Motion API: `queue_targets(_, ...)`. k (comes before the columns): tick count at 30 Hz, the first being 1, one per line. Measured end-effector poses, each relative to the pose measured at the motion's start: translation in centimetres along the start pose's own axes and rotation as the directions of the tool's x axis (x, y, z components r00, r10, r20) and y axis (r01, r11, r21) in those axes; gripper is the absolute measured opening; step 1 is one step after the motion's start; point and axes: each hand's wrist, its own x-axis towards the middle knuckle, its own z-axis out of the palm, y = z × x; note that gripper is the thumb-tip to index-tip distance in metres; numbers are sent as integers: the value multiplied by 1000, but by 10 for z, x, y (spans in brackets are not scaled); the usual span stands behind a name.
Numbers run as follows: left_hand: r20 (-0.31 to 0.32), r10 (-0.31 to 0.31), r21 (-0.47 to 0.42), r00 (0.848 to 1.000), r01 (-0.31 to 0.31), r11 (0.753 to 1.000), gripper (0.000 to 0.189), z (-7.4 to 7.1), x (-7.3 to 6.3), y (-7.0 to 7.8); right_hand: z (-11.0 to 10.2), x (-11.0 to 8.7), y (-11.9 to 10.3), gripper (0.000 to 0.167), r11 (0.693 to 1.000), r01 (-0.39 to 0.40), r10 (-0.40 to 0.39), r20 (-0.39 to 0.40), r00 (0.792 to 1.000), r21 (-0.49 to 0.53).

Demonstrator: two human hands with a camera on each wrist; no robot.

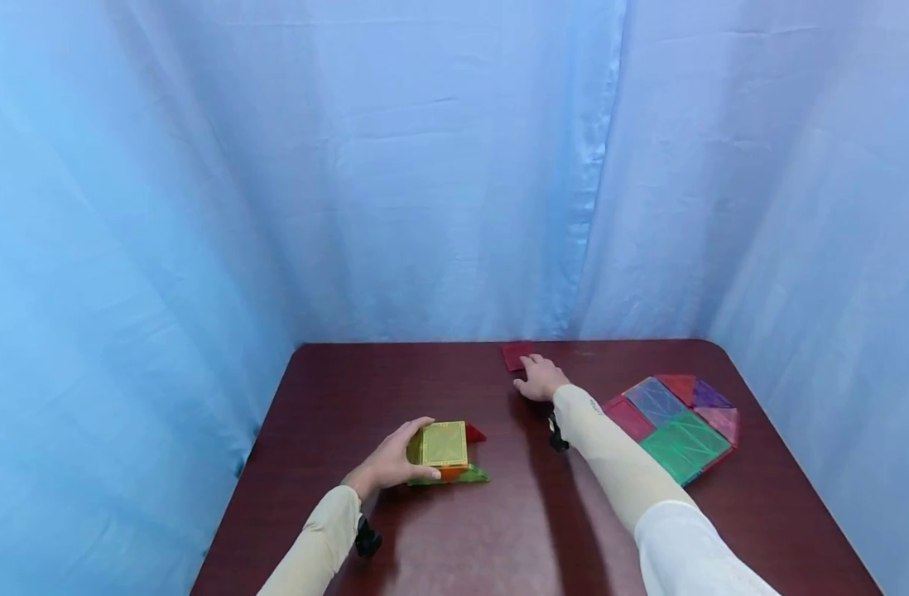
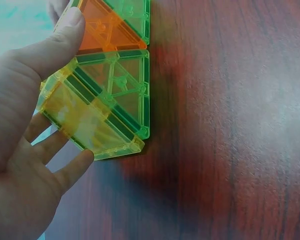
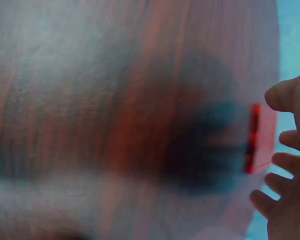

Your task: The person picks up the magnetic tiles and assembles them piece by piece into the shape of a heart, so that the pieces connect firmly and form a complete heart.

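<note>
My left hand [image 1: 389,460] grips a small structure of translucent magnetic tiles from its left side, thumb along the near face. A yellow square tile [image 1: 444,444] forms its top, and a red triangle tile [image 1: 473,432] sticks out on the right. In the left wrist view a slanted yellow tile [image 2: 92,125], a green triangle tile [image 2: 132,82] and an orange triangle tile [image 2: 97,27] show on it. My right hand [image 1: 541,381], fingers spread, hovers close beside a red square tile [image 1: 513,356] at the table's far edge. Its fingers hold nothing.
On the right side of the table [image 1: 440,555] lies a flat cluster of tiles, with a large green square [image 1: 685,445], a blue tile [image 1: 654,401] and several red, purple and pink pieces. Pale blue curtains [image 1: 440,182] enclose the table's back and sides.
</note>
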Motion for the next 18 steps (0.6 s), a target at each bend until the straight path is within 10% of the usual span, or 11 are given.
queue_targets(18,-14,-20,-49,1000,19,999,93,7,3,9,24,-44,4,39,943,149,-209,-177,962,-299)
